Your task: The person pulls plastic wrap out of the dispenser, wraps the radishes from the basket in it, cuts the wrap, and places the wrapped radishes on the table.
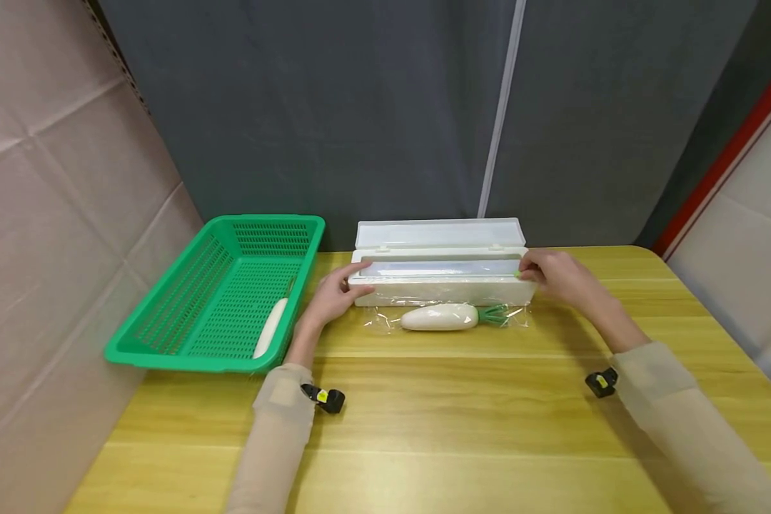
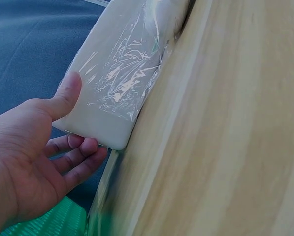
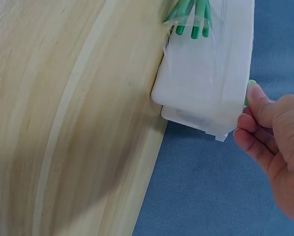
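Observation:
A white cling film box (image 1: 446,293) stands on the table with its lid (image 1: 440,233) raised at the back. My left hand (image 1: 335,293) holds its left end, the thumb (image 2: 68,93) on one face and curled fingers at the end. At the right end, my right hand (image 1: 555,275) pinches a small green slider (image 1: 517,274), mostly hidden by thumb and fingers. Clear cling film (image 2: 119,81) hangs down the box's front. In front of the box lies a white radish (image 1: 440,317) with green stalks (image 3: 193,17), and film shows around it.
A green slotted basket (image 1: 212,364) stands on the left, with another white radish (image 1: 271,328) inside along its right wall. A dark grey curtain (image 1: 334,107) hangs behind the wooden table (image 1: 450,421). Pale walls rise at both sides.

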